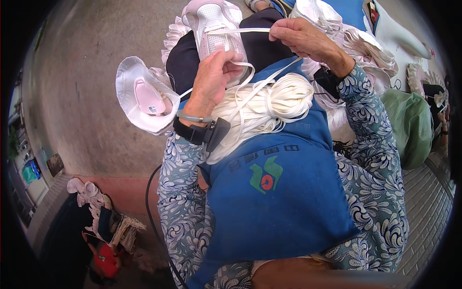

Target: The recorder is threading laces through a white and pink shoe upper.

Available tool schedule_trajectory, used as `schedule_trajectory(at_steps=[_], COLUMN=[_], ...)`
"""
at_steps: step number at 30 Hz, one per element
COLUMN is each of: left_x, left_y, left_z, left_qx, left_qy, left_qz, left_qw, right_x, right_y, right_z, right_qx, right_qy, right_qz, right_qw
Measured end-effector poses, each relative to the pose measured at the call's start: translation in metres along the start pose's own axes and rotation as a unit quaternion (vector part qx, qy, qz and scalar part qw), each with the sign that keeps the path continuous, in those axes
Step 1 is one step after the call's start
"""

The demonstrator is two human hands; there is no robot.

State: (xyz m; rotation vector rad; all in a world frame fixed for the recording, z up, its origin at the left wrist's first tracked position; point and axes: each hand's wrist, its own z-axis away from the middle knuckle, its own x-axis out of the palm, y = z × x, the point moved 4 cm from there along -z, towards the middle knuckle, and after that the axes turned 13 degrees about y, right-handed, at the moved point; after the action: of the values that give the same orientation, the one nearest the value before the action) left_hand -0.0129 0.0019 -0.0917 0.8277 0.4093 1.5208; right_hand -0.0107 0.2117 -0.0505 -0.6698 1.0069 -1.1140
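Note:
A white and pink sneaker (217,43) rests toe-away across my dark-clothed legs. Flat white shoelace (245,31) runs taut from its eyelets to my right hand (305,41), whose thumb and finger pinch it. Just over the near end of the sneaker, my left hand (214,79) is closed, with a lace looping out by its fingertips. Its palm side is partly hidden. On my blue apron (288,202) lies a thick bundle of white shoelaces (288,98), tied round the middle; a strand rises from it toward my right hand.
Left of my legs is a white shoe upper (126,96) with a pink insole inside. Stacked pale pink shoe uppers (370,53) lie to the right, near a green sack (409,127). Another person in red (107,260) sits at the lower left, by more laces.

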Motion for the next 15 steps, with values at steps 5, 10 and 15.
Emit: schedule_trajectory(at_steps=[5, 10, 15], left_x=[-0.057, -0.165, -0.246], left_y=[0.020, 0.055, 0.067], left_z=[0.014, 0.033, 0.078], left_qx=[0.014, 0.133, 0.276], left_qy=[-0.093, 0.044, 0.335], left_qz=[0.306, 0.466, 0.441], left_qw=[0.947, 0.874, 0.786], right_x=[-0.024, -0.030, -0.051], right_y=[0.051, 0.082, 0.090], right_z=[-0.013, -0.031, -0.051], right_qx=[0.067, 0.006, -0.034], right_qy=[0.101, 0.180, 0.244], right_qz=[0.004, -0.017, 0.134], right_qw=[0.993, 0.983, 0.960])
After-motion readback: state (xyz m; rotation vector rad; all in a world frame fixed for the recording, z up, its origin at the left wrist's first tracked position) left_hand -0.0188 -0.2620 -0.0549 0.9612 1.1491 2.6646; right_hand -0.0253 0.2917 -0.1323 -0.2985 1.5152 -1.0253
